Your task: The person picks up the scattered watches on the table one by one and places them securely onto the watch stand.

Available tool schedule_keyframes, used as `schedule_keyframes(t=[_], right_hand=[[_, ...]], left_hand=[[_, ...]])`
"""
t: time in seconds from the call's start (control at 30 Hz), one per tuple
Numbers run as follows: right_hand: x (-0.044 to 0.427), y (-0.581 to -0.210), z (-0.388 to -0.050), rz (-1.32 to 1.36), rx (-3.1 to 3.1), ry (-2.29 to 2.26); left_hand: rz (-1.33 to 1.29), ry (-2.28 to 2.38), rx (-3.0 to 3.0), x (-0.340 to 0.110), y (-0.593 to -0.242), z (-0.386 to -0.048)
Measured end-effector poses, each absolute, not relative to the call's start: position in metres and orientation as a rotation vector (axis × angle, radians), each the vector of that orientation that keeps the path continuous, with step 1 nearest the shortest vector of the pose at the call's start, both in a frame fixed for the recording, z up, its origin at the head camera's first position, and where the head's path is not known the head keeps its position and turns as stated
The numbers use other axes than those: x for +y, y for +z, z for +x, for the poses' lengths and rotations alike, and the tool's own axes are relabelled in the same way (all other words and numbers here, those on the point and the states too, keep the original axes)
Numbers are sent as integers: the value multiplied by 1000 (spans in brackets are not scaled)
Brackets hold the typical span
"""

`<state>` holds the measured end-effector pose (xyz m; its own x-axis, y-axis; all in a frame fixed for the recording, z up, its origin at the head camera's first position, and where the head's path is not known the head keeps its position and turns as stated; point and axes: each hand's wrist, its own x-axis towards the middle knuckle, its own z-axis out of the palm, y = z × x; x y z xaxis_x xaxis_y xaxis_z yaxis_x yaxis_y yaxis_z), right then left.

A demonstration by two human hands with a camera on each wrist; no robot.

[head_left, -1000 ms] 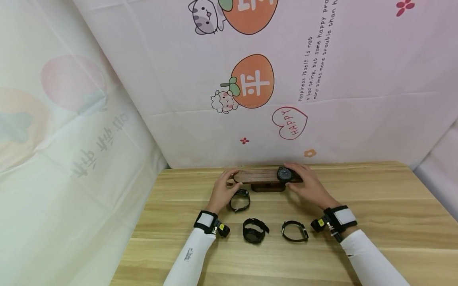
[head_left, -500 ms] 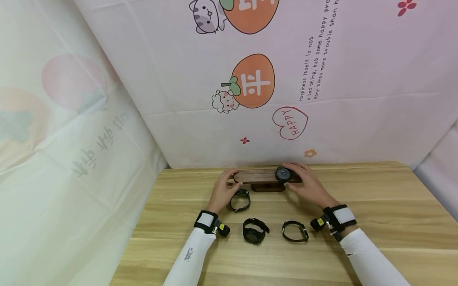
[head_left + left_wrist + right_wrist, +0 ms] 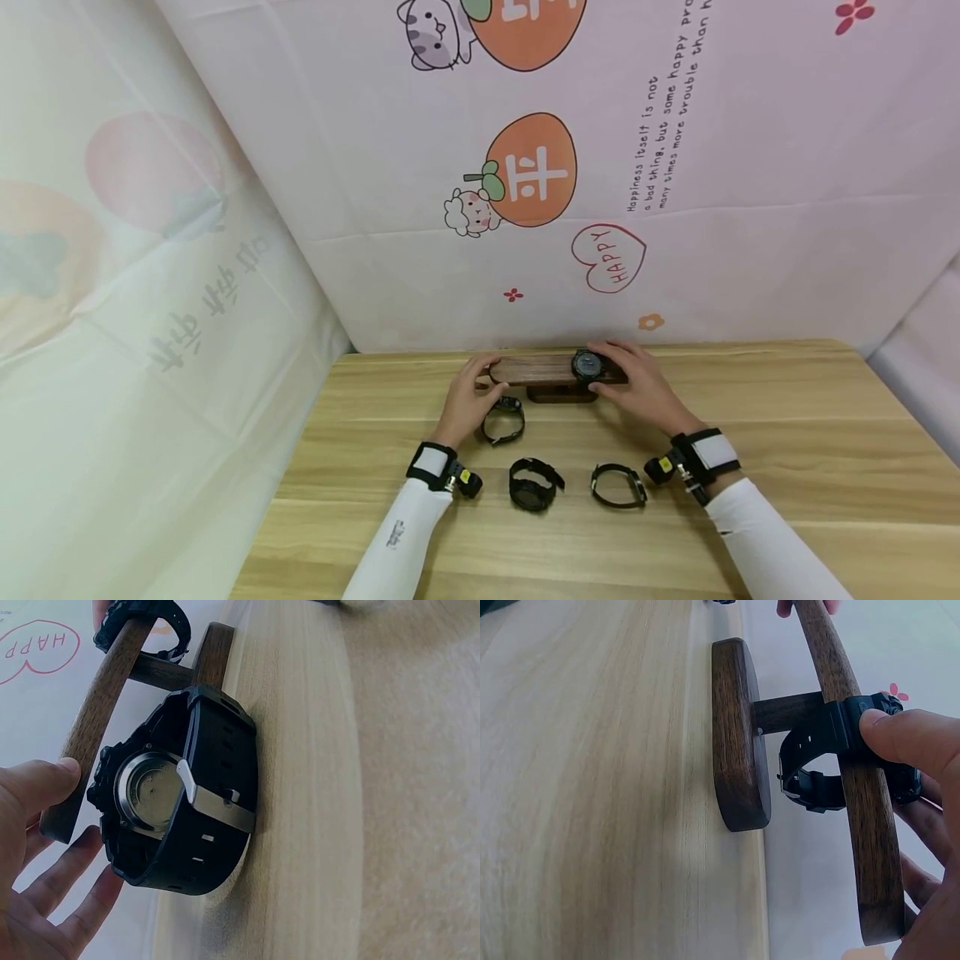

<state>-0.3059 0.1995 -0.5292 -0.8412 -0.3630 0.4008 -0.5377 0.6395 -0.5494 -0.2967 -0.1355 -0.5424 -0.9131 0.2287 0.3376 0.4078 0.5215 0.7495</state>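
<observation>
Looped around the right half of a wooden stand, a black watch, likely light, stiff-cased and bendy-strapped, seems best held where strap meets case, as the right hand pinches it, while the left hand clamps the stand's left end.

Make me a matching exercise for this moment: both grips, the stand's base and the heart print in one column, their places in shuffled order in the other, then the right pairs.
Column one
1. Left grip
2. Right grip
3. Base
4. Heart

Column two
A. On the table, below the bar
B. Pinching the watch that is looped around the bar
C. On the backdrop, behind the table
D. Holding the bar's left end

Right pairs
1-D, 2-B, 3-A, 4-C
</observation>
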Motion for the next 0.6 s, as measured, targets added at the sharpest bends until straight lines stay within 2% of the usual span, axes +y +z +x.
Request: schedule_keyframes(t=[0.6], right_hand=[[200,-530,-309,705,-2610,1046]], left_hand=[[-545,-1331,-2554,-136,-543,-297]])
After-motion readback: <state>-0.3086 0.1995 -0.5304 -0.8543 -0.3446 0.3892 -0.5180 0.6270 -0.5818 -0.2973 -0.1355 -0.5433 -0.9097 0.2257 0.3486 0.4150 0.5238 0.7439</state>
